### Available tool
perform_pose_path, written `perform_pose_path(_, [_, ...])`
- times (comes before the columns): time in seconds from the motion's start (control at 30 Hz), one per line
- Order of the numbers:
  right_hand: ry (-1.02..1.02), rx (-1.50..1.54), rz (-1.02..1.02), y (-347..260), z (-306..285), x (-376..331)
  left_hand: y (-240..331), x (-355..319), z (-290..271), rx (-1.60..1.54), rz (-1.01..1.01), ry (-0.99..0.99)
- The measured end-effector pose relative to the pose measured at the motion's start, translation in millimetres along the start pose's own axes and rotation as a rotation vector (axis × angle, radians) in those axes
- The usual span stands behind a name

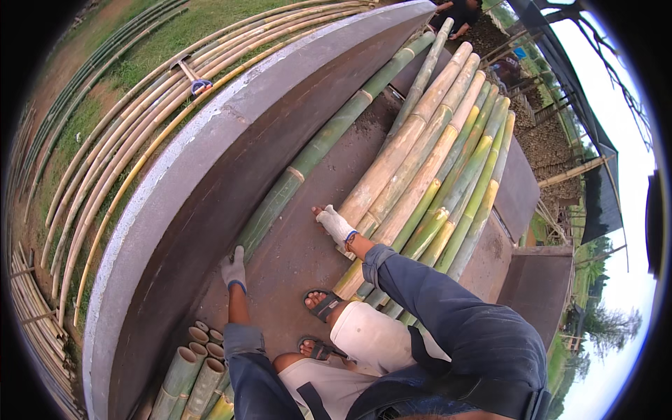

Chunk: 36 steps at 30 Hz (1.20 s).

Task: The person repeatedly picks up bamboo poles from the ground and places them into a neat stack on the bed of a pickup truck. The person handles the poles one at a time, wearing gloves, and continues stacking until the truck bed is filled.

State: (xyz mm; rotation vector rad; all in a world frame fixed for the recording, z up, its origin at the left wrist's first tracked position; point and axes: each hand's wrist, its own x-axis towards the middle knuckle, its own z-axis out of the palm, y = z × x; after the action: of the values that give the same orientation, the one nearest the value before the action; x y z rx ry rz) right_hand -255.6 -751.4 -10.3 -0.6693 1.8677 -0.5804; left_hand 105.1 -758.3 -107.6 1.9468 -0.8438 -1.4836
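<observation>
A thick green bamboo pole (308, 154) lies along the inner side of the metal bed's wall (189, 175). My left hand (234, 268), in a whitish glove, is at the near end of this pole with its fingers closed about it; the underside of the grip is hidden. My right hand (334, 225) wears a white glove with bare fingertips showing. It hovers over the bed floor, just left of a stack of bamboo poles (399, 161), fingers partly stretched and nothing visible in them. That stack runs lengthwise, tan and green, partly under my right arm.
Short cut bamboo ends (183, 355) stand by my left forearm. My sandalled feet (323, 304) are on the metal floor (269, 287). Beyond the wall, long poles (133, 115) and a blue-ended tool (199, 85) lie on grass. Another person (460, 15) is at the far end.
</observation>
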Motion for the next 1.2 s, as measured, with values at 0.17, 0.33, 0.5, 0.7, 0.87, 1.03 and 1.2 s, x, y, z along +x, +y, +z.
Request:
perform_pose_path(0.17, [0.258, 0.913, 0.104, -29, 15, 118, -5, -9, 0, -0.533, -0.281, 0.085])
perform_pose_path(0.33, [0.101, 1.247, -0.201, -78, -34, 116, 7, -87, -26, -0.748, -0.282, -0.199])
perform_pose_path(0.5, [-0.022, 1.179, -0.355, -102, -81, 83, 23, -173, -64, -0.798, 0.011, -0.167])
perform_pose_path(0.7, [-0.123, 1.182, -0.513, -116, -99, 62, 37, -306, -167, -0.498, 0.324, 0.303])
perform_pose_path(0.87, [-0.336, 1.029, -0.333, -104, -63, 17, -6, -407, -242, -0.592, 0.433, 0.677])
perform_pose_path(1.03, [-0.313, 0.741, -0.761, -20, 33, -35, -89, -458, -322, -0.301, 0.433, 1.388])
perform_pose_path(1.2, [-0.729, 0.796, -0.159, 33, 122, -112, -137, -481, -415, -0.001, 0.088, 1.744])
